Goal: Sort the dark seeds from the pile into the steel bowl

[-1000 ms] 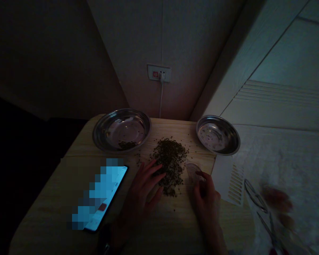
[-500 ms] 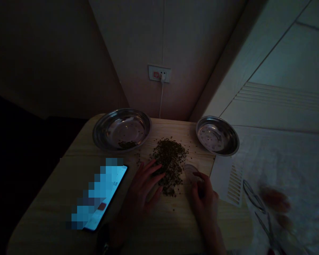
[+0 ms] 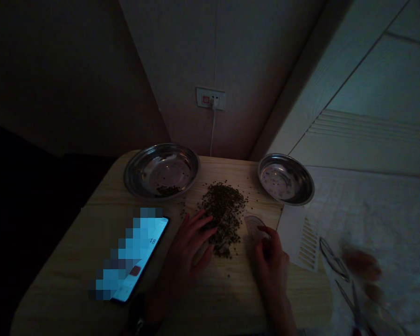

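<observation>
A loose heap of small dark seeds or beans (image 3: 226, 205) lies spread over the wooden table. My left hand (image 3: 191, 242) rests at the heap's left edge, fingers spread, fingertips touching its fringe. To the right of the heap, my right hand (image 3: 271, 256) pinches a clear, rounded plastic piece that looks like a protractor (image 3: 254, 225); its lower part is hidden by the fingers. Behind my left hand, a large steel bowl (image 3: 136, 184) holds a small cluster of the same seeds. A smaller steel bowl (image 3: 304, 186) stands at the back right, marks or reflections on its bottom.
A lit phone (image 3: 140, 261) lies left of my left hand. By the table's right edge is a white slotted plate (image 3: 294, 238). Beyond it on a pale cover are a metal looped tool (image 3: 332, 259), scissors (image 3: 352, 301) and a blurred reddish thing (image 3: 362, 263). A wall socket (image 3: 210, 98) carries a plugged cable.
My right hand has turned the clear plastic piece slightly and shifted it a little to the right, so more of it shows. My left hand stays nearly still.
</observation>
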A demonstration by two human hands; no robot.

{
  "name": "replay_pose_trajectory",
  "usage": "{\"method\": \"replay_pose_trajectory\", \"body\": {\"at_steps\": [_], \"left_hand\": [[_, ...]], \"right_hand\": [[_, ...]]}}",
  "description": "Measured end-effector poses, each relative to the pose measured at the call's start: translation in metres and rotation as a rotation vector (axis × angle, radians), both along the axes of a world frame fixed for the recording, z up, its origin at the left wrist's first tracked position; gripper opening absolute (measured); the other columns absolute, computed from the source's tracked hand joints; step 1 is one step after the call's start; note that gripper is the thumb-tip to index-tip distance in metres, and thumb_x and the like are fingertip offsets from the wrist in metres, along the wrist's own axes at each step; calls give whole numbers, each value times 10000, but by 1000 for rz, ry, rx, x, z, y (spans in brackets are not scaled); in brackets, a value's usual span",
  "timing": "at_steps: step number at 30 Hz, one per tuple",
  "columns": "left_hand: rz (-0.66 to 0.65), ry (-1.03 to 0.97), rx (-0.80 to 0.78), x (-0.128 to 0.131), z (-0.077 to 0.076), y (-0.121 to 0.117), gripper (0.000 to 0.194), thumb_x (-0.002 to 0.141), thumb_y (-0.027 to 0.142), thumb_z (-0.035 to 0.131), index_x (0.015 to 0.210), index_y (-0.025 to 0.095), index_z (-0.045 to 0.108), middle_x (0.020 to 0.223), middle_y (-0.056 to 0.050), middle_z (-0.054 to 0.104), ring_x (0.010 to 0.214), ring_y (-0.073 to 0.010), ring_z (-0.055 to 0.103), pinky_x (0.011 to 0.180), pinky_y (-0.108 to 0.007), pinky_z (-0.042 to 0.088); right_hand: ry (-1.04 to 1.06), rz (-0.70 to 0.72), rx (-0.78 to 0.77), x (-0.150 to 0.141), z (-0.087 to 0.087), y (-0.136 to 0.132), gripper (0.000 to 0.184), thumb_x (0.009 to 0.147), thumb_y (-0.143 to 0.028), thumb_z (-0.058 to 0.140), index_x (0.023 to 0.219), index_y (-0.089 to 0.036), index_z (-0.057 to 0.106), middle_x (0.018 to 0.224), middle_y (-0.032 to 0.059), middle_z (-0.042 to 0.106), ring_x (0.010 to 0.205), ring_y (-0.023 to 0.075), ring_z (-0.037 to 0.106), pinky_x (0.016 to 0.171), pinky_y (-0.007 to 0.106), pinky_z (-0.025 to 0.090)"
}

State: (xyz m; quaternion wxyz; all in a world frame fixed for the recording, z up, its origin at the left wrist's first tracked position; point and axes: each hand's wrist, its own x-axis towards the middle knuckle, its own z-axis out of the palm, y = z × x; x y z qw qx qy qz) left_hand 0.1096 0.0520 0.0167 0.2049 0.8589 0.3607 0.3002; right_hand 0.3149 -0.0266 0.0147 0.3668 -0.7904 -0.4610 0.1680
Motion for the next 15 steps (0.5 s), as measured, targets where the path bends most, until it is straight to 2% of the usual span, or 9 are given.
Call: {"method": "replay_pose_trajectory", "body": {"at_steps": [9,15], "left_hand": [[29,16,8,1,1,1,439,898,188,505,1328,257,445,1378,-56,476,1351,-254,347,1143,-560,250],[38,37,2,4,0,1,480,905,208,490,1372,244,387,1393,-76,459,1358,-259,338,1127,-561,282]], "right_hand": [[15,-39,34,-1,4,0,279,874,-291,460,1120,-197,551,521,-82,439,433,119,458,472,207,329],[-9,-54,63,1,-2,0,297,879,-308,451,1128,-186,557,524,-75,463,432,126,472,478,217,338]]}}
